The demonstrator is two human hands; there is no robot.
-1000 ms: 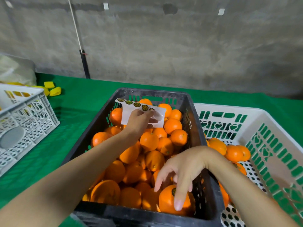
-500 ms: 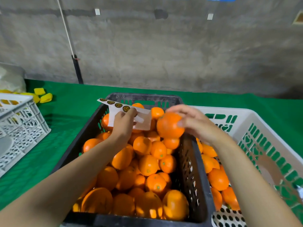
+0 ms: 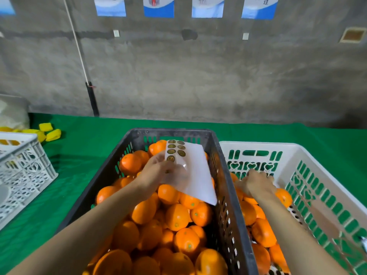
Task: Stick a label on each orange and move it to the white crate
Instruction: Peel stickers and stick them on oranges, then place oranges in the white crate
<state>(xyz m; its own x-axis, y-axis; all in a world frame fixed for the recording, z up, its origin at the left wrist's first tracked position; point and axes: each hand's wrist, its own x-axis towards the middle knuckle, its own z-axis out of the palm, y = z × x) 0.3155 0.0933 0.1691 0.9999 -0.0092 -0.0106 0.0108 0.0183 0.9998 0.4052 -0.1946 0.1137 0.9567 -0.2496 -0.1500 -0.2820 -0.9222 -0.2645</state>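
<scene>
A black crate [image 3: 225,215] in front of me is heaped with oranges [image 3: 176,217]. My left hand [image 3: 158,171] holds a white label sheet [image 3: 196,175] above them; several round dark labels sit at the sheet's far end. To the right stands the white crate [image 3: 258,145], with several oranges [image 3: 264,233] along its left side. My right hand [image 3: 256,182] is down inside it, palm down, with its fingers curled over an orange that it mostly hides.
A green cloth [image 3: 79,155] covers the table. A grey lattice crate [image 3: 23,167] stands at the left edge, with yellow pieces [image 3: 49,133] behind it. A concrete wall with a black pole [image 3: 92,98] rises behind the table.
My right hand lifted an orange out of the black crate, carried it rightwards over the rim and lowered it into the white crate. My left hand turned the label sheet.
</scene>
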